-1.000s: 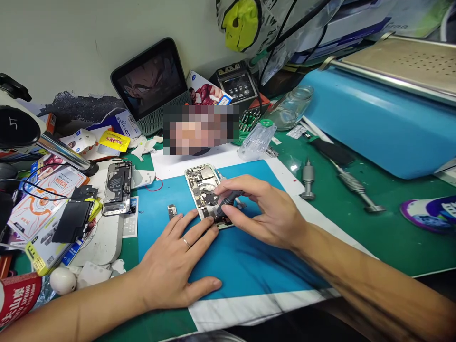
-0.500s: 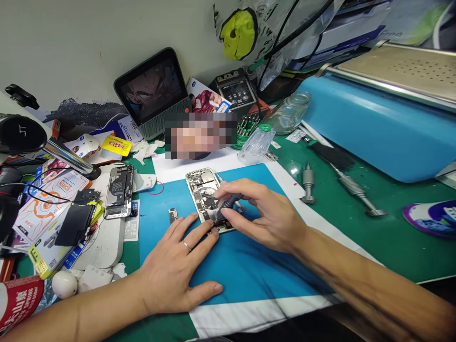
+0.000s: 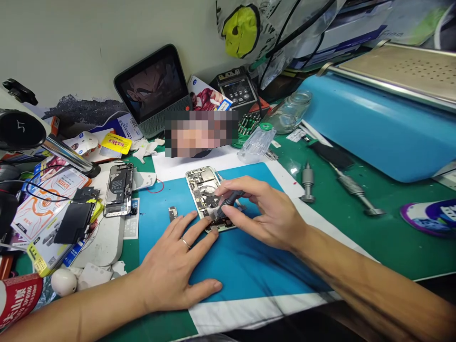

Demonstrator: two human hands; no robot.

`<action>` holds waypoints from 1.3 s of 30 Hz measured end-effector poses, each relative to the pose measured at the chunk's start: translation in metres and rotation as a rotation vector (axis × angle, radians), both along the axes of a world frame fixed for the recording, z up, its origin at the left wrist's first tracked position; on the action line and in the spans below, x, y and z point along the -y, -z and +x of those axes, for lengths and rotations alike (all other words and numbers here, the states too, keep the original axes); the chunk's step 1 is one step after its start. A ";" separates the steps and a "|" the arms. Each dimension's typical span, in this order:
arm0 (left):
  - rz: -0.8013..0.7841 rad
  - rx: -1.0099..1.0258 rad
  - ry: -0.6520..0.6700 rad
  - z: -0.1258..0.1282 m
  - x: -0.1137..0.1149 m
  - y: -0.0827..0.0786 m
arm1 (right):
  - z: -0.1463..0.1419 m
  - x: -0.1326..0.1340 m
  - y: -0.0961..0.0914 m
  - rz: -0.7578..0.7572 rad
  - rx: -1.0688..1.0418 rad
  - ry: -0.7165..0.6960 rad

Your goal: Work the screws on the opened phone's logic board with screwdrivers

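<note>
An opened smartphone (image 3: 204, 190) lies on a blue work mat (image 3: 256, 275), its inner parts showing. My left hand (image 3: 178, 261) rests flat with fingers spread, its fingertips on the phone's lower left edge. In my right hand (image 3: 265, 213) a dark-handled tool (image 3: 233, 197), which looks like a small screwdriver, is pinched between thumb and fingers. Its tip points down at the lower part of the phone; the exact contact is hidden. Left of the phone lies a small metal-and-black phone part (image 3: 173, 213).
A detached phone screen (image 3: 119, 190) lies at the left among boxes and loose parts. Behind the mat stand a smart display (image 3: 153, 90), a clear plastic cup (image 3: 257, 145) and a glass jar (image 3: 292, 111). Two metal screwdrivers, one upright (image 3: 308, 183), are on the right.
Both hands stay almost in place at the phone. My right hand and the tool have shifted only very slightly; the whole view has moved a little.
</note>
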State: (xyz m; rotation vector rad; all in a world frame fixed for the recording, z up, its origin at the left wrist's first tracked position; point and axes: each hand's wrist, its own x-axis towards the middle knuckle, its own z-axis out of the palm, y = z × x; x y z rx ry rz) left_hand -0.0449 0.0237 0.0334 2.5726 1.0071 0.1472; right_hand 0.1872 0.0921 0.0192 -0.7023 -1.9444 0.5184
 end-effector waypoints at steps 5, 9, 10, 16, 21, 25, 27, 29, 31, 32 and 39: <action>0.021 -0.017 -0.005 -0.001 0.001 0.001 | -0.001 0.000 0.002 -0.028 -0.033 -0.008; 0.023 -0.045 0.015 -0.001 0.000 -0.001 | -0.001 0.001 0.004 -0.052 -0.043 -0.029; 0.022 -0.054 0.023 -0.001 0.000 -0.001 | -0.002 0.001 0.004 -0.054 -0.044 -0.033; 0.021 -0.064 0.033 0.000 -0.003 -0.003 | -0.002 0.001 0.001 -0.044 -0.043 -0.054; 0.009 -0.072 0.031 0.000 -0.004 -0.003 | -0.002 0.000 0.000 0.000 -0.029 -0.064; 0.008 -0.084 0.031 0.000 -0.004 -0.003 | -0.001 -0.001 -0.001 -0.001 -0.020 -0.060; 0.010 -0.090 0.035 0.000 -0.004 -0.003 | -0.001 -0.001 -0.002 -0.001 -0.018 -0.058; 0.012 -0.093 0.038 0.000 -0.003 -0.003 | -0.001 -0.001 -0.002 0.005 -0.018 -0.058; 0.016 -0.094 0.041 0.000 -0.003 -0.003 | -0.001 -0.001 -0.001 0.014 -0.023 -0.062; 0.019 -0.094 0.041 0.000 -0.003 -0.003 | -0.001 -0.001 -0.001 0.016 -0.027 -0.066; 0.028 -0.075 0.040 0.000 -0.003 -0.003 | -0.001 0.000 -0.002 0.008 -0.020 -0.040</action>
